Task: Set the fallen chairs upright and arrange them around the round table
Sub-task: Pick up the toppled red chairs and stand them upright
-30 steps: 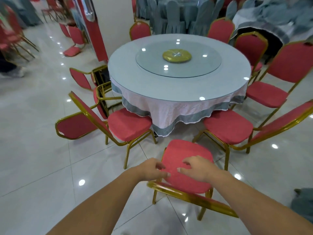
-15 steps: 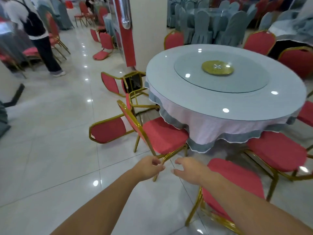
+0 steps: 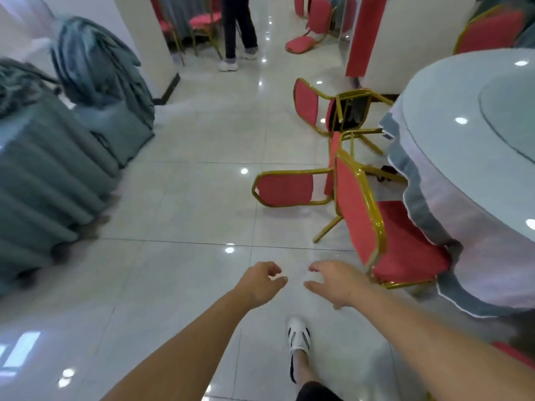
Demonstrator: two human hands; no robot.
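Observation:
The round table (image 3: 451,117) with its pale cloth fills the right edge. An upright red chair with a gold frame (image 3: 359,215) stands against it, seat under the cloth. Behind that chair a fallen red chair (image 3: 285,190) lies on its side on the floor. A second fallen chair (image 3: 307,104) lies farther back, legs toward the table. My left hand (image 3: 260,283) and my right hand (image 3: 335,282) hover empty over the tiles, fingers loosely curled, just left of the upright chair's back.
Grey-covered chairs and a draped table (image 3: 58,157) crowd the left side. A white pillar (image 3: 144,39) and a red-edged pillar (image 3: 362,33) flank the aisle. A person's legs (image 3: 238,33) stand far ahead beside another fallen chair (image 3: 307,33). My white shoe (image 3: 298,340) is on the floor below.
The view has swung left, away from the table. My hands left the seat of the near chair and now hang empty over the floor beside the upright chair.

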